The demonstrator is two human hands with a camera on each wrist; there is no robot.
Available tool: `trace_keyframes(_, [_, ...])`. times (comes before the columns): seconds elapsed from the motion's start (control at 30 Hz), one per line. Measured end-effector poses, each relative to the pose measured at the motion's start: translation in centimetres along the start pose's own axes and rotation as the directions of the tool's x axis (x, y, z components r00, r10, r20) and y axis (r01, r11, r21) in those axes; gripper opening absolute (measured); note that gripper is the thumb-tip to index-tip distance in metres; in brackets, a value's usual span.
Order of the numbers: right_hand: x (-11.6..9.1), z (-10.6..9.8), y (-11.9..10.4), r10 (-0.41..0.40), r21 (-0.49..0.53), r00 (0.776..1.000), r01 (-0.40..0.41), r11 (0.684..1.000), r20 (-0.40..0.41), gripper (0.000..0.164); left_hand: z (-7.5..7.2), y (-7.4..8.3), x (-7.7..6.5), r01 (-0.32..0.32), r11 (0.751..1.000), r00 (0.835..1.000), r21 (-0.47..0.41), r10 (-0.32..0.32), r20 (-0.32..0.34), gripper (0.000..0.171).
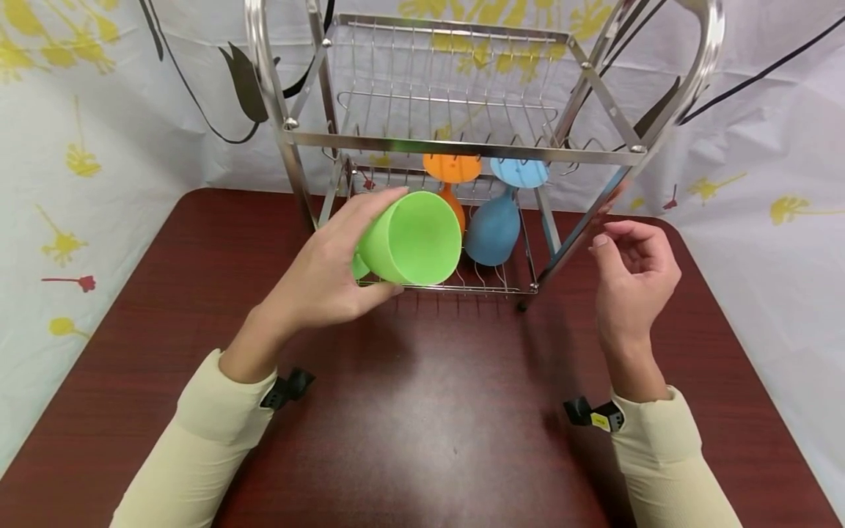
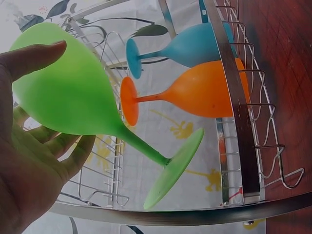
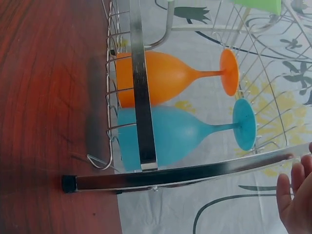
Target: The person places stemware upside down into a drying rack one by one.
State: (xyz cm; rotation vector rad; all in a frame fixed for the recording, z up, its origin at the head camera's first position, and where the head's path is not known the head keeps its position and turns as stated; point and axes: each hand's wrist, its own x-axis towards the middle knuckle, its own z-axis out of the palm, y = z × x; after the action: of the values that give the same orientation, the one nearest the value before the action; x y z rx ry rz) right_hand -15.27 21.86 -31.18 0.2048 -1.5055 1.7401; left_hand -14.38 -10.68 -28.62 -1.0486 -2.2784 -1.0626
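My left hand [image 1: 320, 271] grips the bowl of a green plastic wine goblet [image 1: 422, 238], thumb on one side and fingers on the other. Its mouth faces the head camera; in the left wrist view the goblet's stem and round foot [image 2: 174, 168] show beside the rack. An orange goblet [image 3: 170, 78] and a blue goblet [image 3: 165, 136] stand upside down, side by side, on the lower shelf of the metal dish rack [image 1: 462, 147]. My right hand [image 1: 634, 282], fingers loosely bent, holds nothing beside the rack's right post.
The rack's upper wire shelf [image 1: 449, 95] sits above the goblets. A dark red-brown table [image 1: 436, 425] carries the rack. Flower-patterned white sheeting [image 1: 759, 147] hangs behind and at both sides. A black band [image 1: 287, 389] is on my left wrist.
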Motion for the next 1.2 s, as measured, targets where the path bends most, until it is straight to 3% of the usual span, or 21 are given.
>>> trace_keyframes(0.27, [-0.6, 0.4, -0.7, -0.058, -0.014, 0.998, 0.058, 0.998, 0.024, 0.01, 0.5, -0.1, 0.6, -0.054, 0.998, 0.999, 0.042, 0.054, -0.004, 0.087])
trace_keyframes(0.5, [-1.1, 0.9, -1.0, -0.103, -0.061, 0.991, 0.108, 0.992, 0.08, 0.014, 0.9, 0.0, 0.9, -0.072, 0.985, 0.997, 0.156, 0.071, 0.01, 0.086])
trace_keyframes(0.67, [-1.6, 1.4, -1.3, -0.125, -0.11, 0.984, 0.139, 0.984, 0.126, 0.016, 1.3, -0.1, 1.2, -0.108, 0.966, 0.994, 0.233, 0.106, 0.019, 0.086])
trace_keyframes(0.87, [-2.1, 2.1, -1.3, -0.132, -0.081, 0.972, 0.15, 0.985, 0.194, 0.017, 1.9, -0.3, 1.5, -0.169, 0.93, 0.985, 0.326, 0.17, 0.027, 0.08])
trace_keyframes(1.2, [-2.6, 2.9, -1.5, -0.131, -0.098, 0.936, 0.172, 0.98, 0.325, 0.018, 2.6, -0.1, 1.6, -0.183, 0.892, 0.982, 0.413, 0.186, 0.033, 0.075])
